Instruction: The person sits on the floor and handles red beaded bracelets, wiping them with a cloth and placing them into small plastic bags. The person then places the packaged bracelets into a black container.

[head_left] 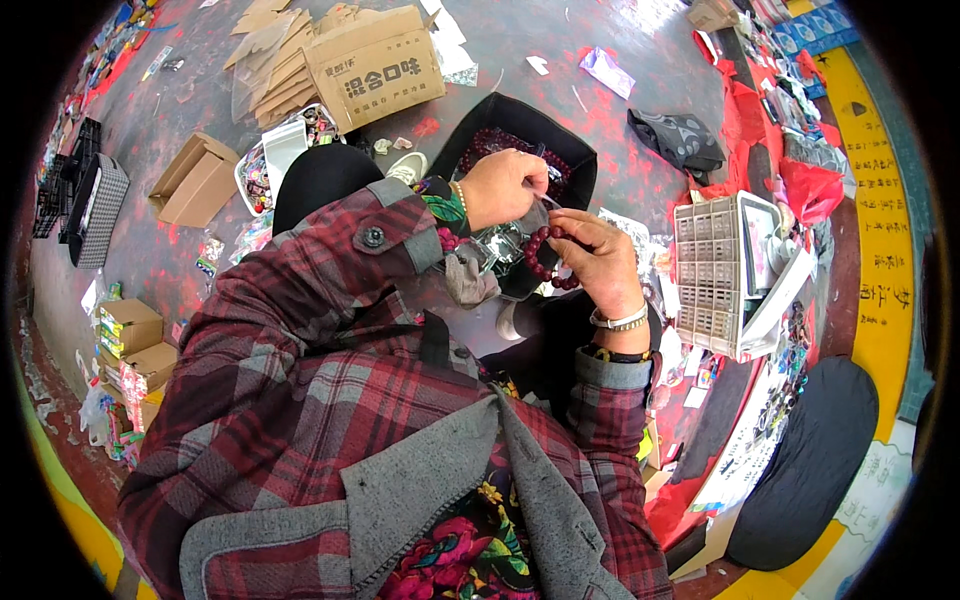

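My right hand is closed on a dark red bead bracelet, which hangs in a loop below the fingertips. Pinched in my left hand is one end of a thin whitish strip. It stretches toward the fingers of my right hand; whether it is joined to the bracelet I cannot tell. Both hands are above a black open box holding many dark red bead strings. Crumpled clear plastic packaging lies below my hands, beside a greyish cloth.
Flattened cardboard and a brown carton stand at the far left. A white tub of small colourful items is left of the black box. To the right are a pale plastic basket, a dark bag and a black stool seat.
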Motion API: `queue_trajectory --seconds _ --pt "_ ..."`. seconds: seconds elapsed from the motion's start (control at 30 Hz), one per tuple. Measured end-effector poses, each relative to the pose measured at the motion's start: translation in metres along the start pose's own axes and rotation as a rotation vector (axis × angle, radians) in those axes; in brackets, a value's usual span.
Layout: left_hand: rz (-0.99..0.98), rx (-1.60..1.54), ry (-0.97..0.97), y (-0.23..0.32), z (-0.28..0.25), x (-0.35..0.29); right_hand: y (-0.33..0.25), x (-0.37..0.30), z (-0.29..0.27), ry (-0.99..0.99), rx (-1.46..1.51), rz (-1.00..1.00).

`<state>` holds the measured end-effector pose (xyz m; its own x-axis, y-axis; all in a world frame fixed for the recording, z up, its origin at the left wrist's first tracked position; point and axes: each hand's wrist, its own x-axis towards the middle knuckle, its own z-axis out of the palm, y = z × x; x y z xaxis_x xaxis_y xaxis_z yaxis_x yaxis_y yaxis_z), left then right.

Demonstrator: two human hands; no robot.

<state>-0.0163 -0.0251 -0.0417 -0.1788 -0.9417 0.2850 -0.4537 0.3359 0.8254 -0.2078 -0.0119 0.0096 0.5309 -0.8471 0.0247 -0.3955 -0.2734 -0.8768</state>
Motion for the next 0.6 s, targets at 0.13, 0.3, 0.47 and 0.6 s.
queue_trajectory --seconds 0.13,0.3,0.47,0.6 --pt "-0.140 -0.075 -0.134 0.0079 -0.0036 -0.0012 -0.0047 -0.0001 -0.0040 -0.013 0.035 0.070" --pt "-0.083 0.046 -0.186 0.0022 0.0003 -0.0027 -0.0052 -0.0006 -0.0050 -0.043 0.104 0.147" --pt "-0.031 0.069 -0.144 0.0051 -0.0005 -0.0027 -0.0030 -0.0002 -0.0067 -0.025 0.180 0.155" --pt "0.044 0.065 -0.208 0.0033 -0.0012 -0.0029 0.0029 0.0003 -0.0074 0.030 0.227 0.158"
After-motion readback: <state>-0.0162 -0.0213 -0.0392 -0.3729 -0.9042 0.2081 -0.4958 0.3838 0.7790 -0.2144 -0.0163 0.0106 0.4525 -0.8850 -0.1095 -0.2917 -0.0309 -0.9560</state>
